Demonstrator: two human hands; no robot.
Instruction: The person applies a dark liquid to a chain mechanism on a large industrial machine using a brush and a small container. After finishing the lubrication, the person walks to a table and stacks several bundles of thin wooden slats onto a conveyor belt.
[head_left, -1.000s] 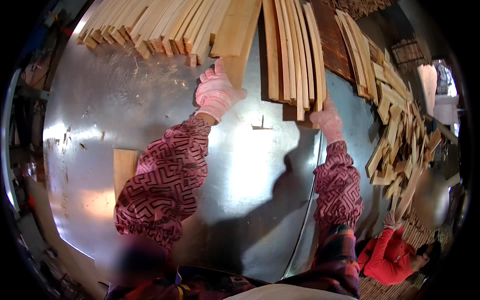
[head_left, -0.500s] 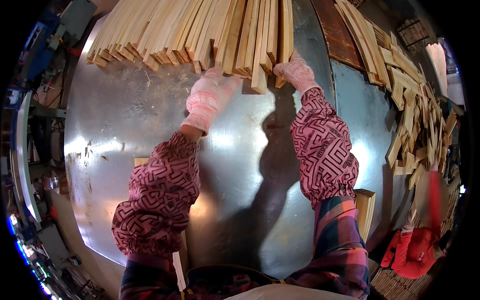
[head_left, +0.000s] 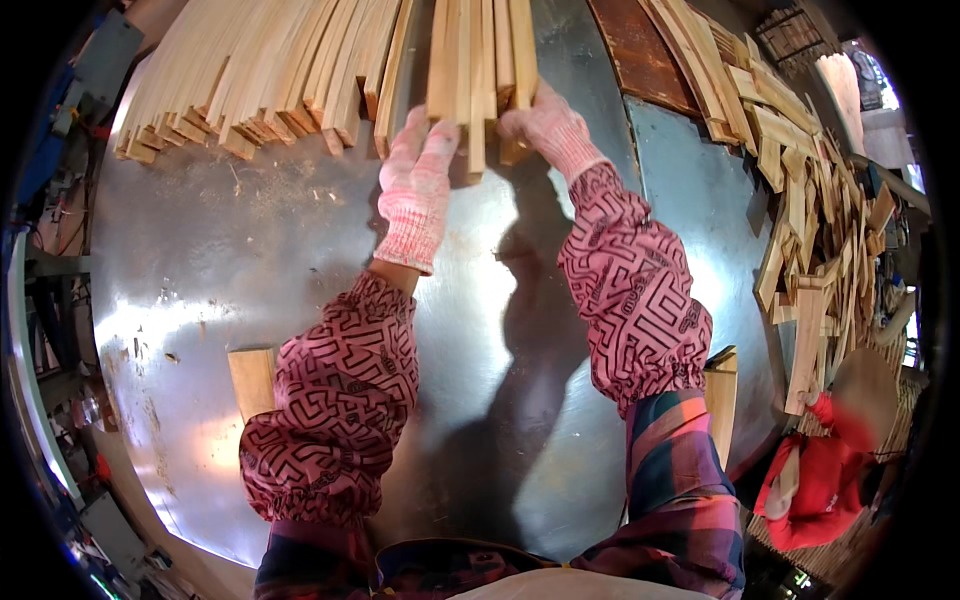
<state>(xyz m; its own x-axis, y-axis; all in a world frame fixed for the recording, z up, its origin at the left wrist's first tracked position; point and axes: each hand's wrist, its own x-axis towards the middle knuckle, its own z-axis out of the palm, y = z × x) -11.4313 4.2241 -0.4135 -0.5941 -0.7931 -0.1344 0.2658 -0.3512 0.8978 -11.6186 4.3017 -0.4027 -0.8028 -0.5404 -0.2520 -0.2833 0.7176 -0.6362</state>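
Both of my hands wear pink-and-white knit gloves and clasp the near ends of a small bundle of wooden strips between them. My left hand has its fingers against the bundle's left side and end. On the right side, my right hand is closed around the strip ends, its thumb side toward the bundle. One strip juts out nearer to me than the others. To the left, a gap apart, lies a long row of pale wooden strips, side by side with uneven near ends.
A shiny metal table lies beneath. Short wood pieces sit beside my left sleeve and right forearm. At the right is a jumbled pile of wood, beside a brown board. A person in red holds a plank at lower right.
A gap has opened between the bundle and the row on its left. My left hand has moved up against the bundle. The person in red now holds a plank.
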